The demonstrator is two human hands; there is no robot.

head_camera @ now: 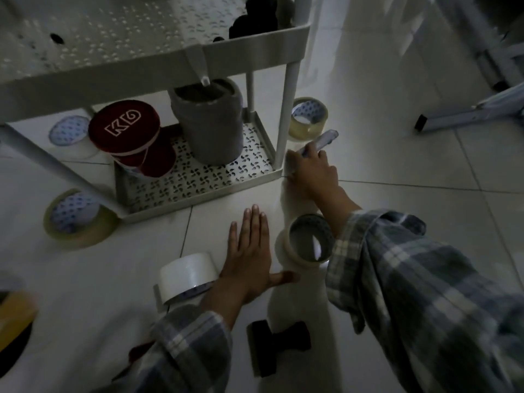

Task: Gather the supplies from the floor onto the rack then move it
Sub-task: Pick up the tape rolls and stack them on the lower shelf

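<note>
A grey perforated rack [198, 185] stands on the tiled floor; its bottom shelf holds a grey roll [211, 123] and red-capped "KD" rolls [124, 129]. My right hand [312, 171] is closed around a small translucent cutter [323, 140] just right of the rack's front leg. A clear tape roll [309, 117] lies behind it. My left hand [252, 251] rests flat and open on the floor between a white tape roll [187, 273] and a clear tape roll [309, 239]. A dark stamp-like object [275, 344] lies near my sleeves.
More tape rolls lie left of the rack [76, 217] [71, 134]. A brown roll [14, 313] sits at the far left edge. Dark items sit on the rack's upper shelf [255, 21]. A metal frame's foot [453, 120] stands at the right.
</note>
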